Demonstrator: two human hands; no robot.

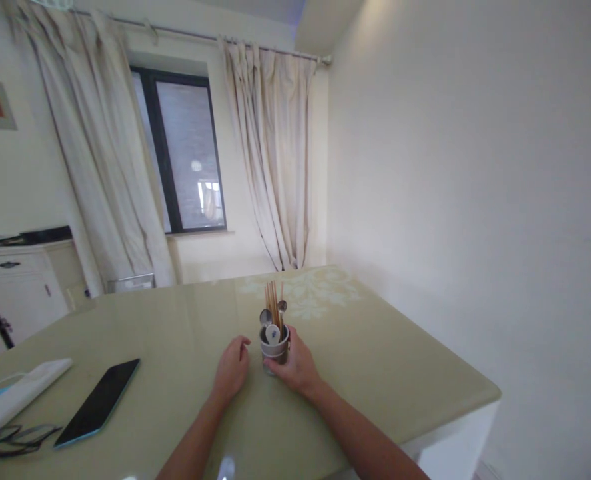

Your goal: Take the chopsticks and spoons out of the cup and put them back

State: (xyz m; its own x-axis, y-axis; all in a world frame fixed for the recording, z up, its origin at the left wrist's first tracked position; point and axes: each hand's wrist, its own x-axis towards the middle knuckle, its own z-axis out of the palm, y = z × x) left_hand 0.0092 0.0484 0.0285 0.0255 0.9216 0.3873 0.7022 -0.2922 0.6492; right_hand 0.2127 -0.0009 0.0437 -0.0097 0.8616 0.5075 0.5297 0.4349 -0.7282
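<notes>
A grey cylindrical utensil holder (274,353) stands upright on the table, clasped at its right side by my right hand (298,365). That hand's thumb lies across the front of the holder and its fingers wrap round behind. Wooden chopsticks (272,303) rise out of the holder, along with metal spoons (266,317) and a white spoon (272,335) bearing a small blue mark. My left hand (233,367) rests just left of the holder, apart from it. Its fingers curl inward, and nothing shows in them.
On the table (175,333) at left lie a black phone (98,403), a white power strip (22,397) and dark-framed glasses (18,440). A white cabinet (20,280) stands at far left. The wall (450,200) runs along the right, and curtains (275,147) flank a window.
</notes>
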